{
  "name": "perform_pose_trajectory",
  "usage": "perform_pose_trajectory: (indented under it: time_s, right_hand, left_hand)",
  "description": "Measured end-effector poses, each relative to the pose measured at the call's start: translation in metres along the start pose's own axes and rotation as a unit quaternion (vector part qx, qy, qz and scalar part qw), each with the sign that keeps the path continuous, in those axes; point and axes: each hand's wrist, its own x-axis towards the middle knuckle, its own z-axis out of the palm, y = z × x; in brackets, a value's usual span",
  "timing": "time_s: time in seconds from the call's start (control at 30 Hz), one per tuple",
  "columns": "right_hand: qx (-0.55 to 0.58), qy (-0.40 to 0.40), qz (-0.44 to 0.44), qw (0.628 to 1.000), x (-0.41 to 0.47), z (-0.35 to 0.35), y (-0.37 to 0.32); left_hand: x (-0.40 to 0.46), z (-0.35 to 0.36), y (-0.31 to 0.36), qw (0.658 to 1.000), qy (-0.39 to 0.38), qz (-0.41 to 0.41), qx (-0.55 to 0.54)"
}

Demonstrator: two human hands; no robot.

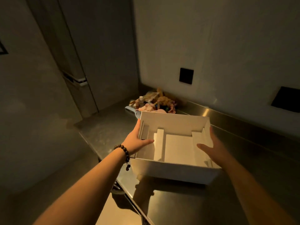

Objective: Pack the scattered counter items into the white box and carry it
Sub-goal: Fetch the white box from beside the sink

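Note:
An open white cardboard box (172, 122) with white inner dividers and nothing else inside hangs a little above the steel counter (253, 161), casting a shadow below it. My left hand (135, 140) grips the box's left wall, thumb inside and fingers outside. On the opposite wall my right hand (214, 148) holds it the same way, thumb reaching inside. Behind the box, in the counter's back corner, lies a pile of small scattered items (155, 101), brownish and pinkish, too dim to tell apart.
A light blue flat thing (131, 109) lies beside the pile at the counter's left end. Two black plates (186, 76) (286, 99) sit on the wall above the counter. A tall cabinet or fridge door (78, 65) stands at left; the floor lies beyond the counter's left edge.

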Motion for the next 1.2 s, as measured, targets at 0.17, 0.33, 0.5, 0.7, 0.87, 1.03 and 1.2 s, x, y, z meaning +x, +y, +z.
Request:
perform_pose_trajectory:
  time_s: [0.17,0.33,0.5,0.7,0.87,1.03,1.2]
  right_hand:
    - [0.015,0.051,0.063,0.997,0.054,-0.019,0.008]
    - [0.005,0.083,0.118,0.99,0.073,-0.039,0.026]
    - [0.006,0.139,0.164,0.977,0.069,-0.055,0.043]
    - [0.006,0.241,0.194,0.951,0.039,-0.062,0.05]
    - [0.025,0.28,0.189,0.941,0.018,-0.049,0.045]
    - [0.027,0.3,0.199,0.933,0.018,-0.04,0.039]
    - [-0.008,0.326,0.209,0.922,0.019,-0.037,0.036]
  left_hand:
    - [0.099,0.019,0.014,0.998,-0.061,0.017,0.02]
    - [0.158,0.052,0.013,0.992,-0.125,0.024,0.023]
    - [0.197,0.082,0.023,0.978,-0.2,0.052,0.012]
    - [0.22,0.119,0.037,0.955,-0.283,0.082,0.021]
    - [0.235,0.136,0.039,0.936,-0.34,0.088,0.029]
    - [0.253,0.139,0.04,0.921,-0.373,0.107,0.038]
    - [0.26,0.144,0.039,0.92,-0.371,0.115,0.045]
